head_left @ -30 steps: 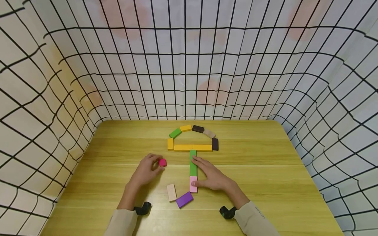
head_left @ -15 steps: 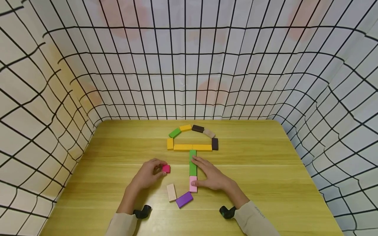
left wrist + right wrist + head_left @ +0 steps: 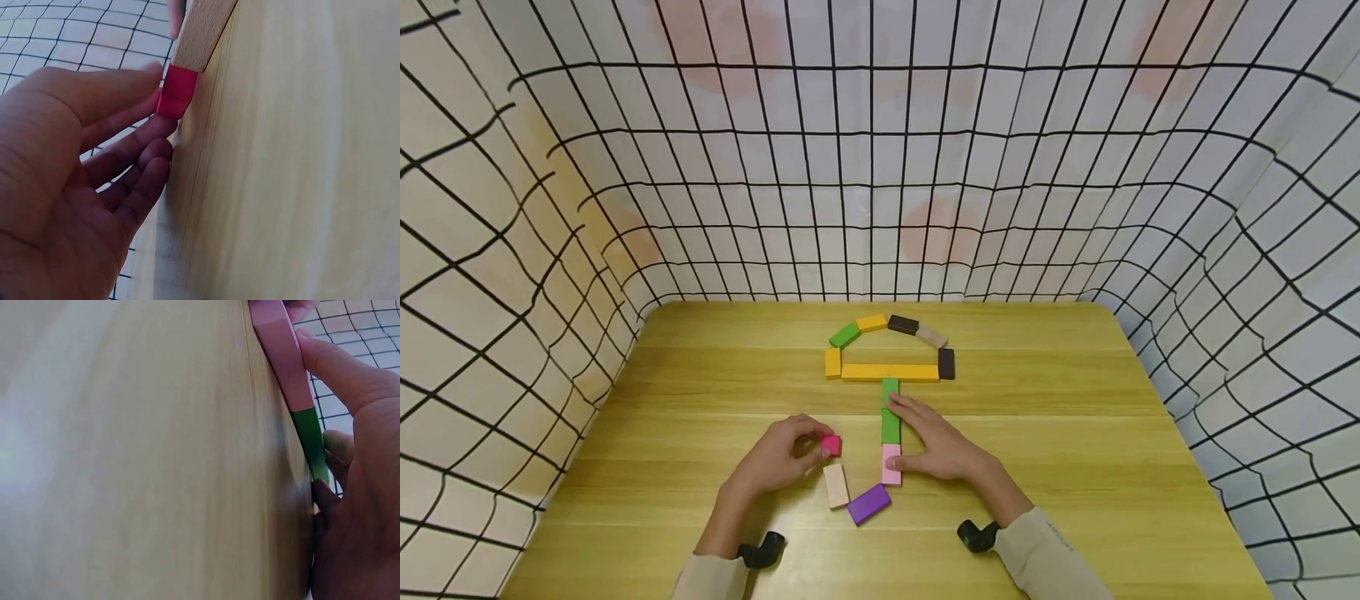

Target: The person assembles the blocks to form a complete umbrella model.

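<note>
My left hand (image 3: 781, 454) pinches a small red block (image 3: 831, 446) between thumb and fingers, low over the wooden table. Just below it lies a plain wooden block (image 3: 836, 487), whose corner meets a purple block (image 3: 869, 504). In the left wrist view the red block (image 3: 178, 90) appears right beside the plain one (image 3: 203, 34). My right hand (image 3: 943, 446) rests on a straight column, its fingers on the green blocks (image 3: 891, 427) and its thumb on the pink block (image 3: 891, 476). The pink block (image 3: 284, 353) touches a green one in the right wrist view.
Two yellow blocks (image 3: 867, 372) form a bar across the column's top. Above it, an arch of several blocks includes a green block (image 3: 845, 336), a black block (image 3: 903, 325) and a beige block (image 3: 932, 337). Black wire mesh (image 3: 871, 183) stands around the table (image 3: 1037, 400).
The left hand has carried the red block rightward and toward the near side, close to the plain wooden block. My right hand has stayed on the column.
</note>
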`<state>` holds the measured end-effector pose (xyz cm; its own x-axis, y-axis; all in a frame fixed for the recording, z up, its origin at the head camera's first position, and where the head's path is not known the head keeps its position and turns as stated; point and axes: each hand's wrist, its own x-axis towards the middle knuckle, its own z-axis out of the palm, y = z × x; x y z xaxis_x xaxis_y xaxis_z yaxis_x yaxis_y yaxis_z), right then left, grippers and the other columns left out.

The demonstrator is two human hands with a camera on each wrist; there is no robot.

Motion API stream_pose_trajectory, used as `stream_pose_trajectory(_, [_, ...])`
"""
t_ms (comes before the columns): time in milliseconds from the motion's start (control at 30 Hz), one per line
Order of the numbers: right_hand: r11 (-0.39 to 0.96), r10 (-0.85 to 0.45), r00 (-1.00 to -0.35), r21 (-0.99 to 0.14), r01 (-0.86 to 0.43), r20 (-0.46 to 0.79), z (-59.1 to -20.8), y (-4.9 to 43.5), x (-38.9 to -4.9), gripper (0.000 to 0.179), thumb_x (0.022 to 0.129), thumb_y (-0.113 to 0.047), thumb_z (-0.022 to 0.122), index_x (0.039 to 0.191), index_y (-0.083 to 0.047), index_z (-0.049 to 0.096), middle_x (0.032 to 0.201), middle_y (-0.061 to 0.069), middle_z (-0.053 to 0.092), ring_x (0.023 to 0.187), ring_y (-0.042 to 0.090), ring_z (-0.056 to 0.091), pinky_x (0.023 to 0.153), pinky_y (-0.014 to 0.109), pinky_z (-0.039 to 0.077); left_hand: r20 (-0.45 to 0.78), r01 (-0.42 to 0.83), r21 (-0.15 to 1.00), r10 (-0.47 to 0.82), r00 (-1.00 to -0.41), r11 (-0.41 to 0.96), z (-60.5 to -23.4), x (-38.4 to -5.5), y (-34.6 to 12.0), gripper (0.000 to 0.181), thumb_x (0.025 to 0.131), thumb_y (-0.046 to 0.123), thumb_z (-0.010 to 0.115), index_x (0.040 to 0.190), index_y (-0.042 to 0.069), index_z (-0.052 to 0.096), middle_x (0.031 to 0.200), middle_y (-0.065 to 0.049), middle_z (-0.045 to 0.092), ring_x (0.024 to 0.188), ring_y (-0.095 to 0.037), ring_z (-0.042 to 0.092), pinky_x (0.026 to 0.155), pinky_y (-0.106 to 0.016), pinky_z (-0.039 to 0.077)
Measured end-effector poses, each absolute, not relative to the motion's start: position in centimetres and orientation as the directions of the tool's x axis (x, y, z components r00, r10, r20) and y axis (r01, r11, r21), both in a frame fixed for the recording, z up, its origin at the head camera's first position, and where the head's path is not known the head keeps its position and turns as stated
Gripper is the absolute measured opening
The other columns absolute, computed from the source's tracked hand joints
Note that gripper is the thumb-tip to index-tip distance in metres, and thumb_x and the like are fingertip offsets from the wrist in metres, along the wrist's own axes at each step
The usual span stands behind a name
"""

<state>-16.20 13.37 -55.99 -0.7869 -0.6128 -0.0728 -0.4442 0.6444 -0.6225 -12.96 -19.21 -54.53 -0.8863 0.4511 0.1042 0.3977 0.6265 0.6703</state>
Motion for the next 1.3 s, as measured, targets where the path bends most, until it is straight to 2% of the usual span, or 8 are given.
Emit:
stream_pose_trajectory(533, [0.648,-0.619,-0.781,-0.615,-0.449,-0.082,-55.75,12.91,-16.30,0.097,0.090,-0.068,0.066,0.166,-0.030,0.020,0.173,-0.013,0.010,0.161,0.025,0.013,0.127,0.058,0.022,0.132,0.433,0.682,0.483,-0.865,0.589,-54.81,-12.69,-19.72,0.018,0.096,0.020,0.074,0.114,0.021,0.075,0.110,0.012,0.072,0.109,-0.012,0.067,0.100,-0.043,0.055])
stream_pose_trajectory(900, [0.657,-0.609,-0.788,-0.615,-0.435,-0.093,-55.72,13.46,-16.19,0.097,0.089,-0.068,0.067,0.166,-0.030,0.020,0.173,-0.013,0.010,0.161,0.025,0.013,0.127,0.059,0.021,0.087,0.403,0.696,0.487,-0.869,0.594,-55.12,-12.91,-19.31,0.020,0.097,0.022,0.073,0.117,0.026,0.074,0.114,0.015,0.071,0.116,-0.014,0.065,0.106,-0.047,0.051])
stream_pose_trajectory(1300, [0.655,-0.601,-0.795,-0.622,-0.430,-0.084,-55.74,13.34,-16.05,0.097,0.090,-0.066,0.068,0.166,-0.030,0.021,0.173,-0.013,0.011,0.161,0.025,0.013,0.127,0.059,0.021,0.090,0.409,0.693,0.492,-0.866,0.593,-54.74,-12.74,-19.37,0.019,0.097,0.025,0.074,0.116,0.024,0.075,0.113,0.014,0.071,0.115,-0.014,0.065,0.104,-0.047,0.053])
